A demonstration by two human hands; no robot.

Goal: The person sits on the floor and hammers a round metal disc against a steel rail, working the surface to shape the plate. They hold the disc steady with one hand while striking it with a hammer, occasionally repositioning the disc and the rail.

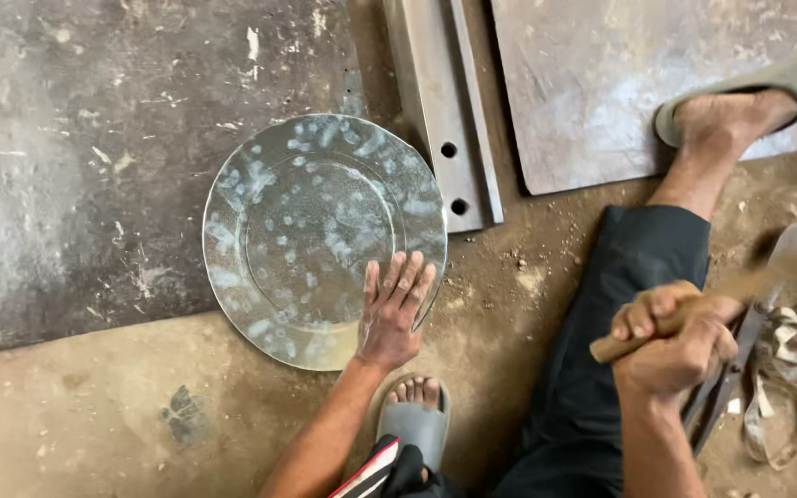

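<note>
A large dark grey metal sheet (76, 157), scratched and blotched with pale marks, lies flat over the left part of the dirt floor (94, 406), reaching its upper left corner. Partly on this sheet and partly on the bare floor rests a round, shallow, silvery metal plate (306, 231) with a wide rim and whitish spots all over it; its lower edge hangs over brown earth. The left hand (394, 314) lies flat, palm down, on the plate's lower right rim, its fingers (398, 281) straight and slightly spread, pressing on the metal. Just below that hand a foot in a grey rubber sandal (414, 420) stands on the floor. Above the plate's right edge, a long grey steel angle bar (445, 101) with two round holes runs up to the floor's top edge, touching or nearly touching the plate. Right of it, another flat grey metal sheet (620, 83) fills the upper right corner, with a second sandalled foot (740, 115) set on its lower edge. Farther right, the right hand (671, 346) is raised, fingers curled tight round the wooden handle of a hammer (684, 314), whose head is blurred. Beneath that hand lie dark metal shears (726, 378) and curled metal strip offcuts (781, 387) near the floor's right edge.
</note>
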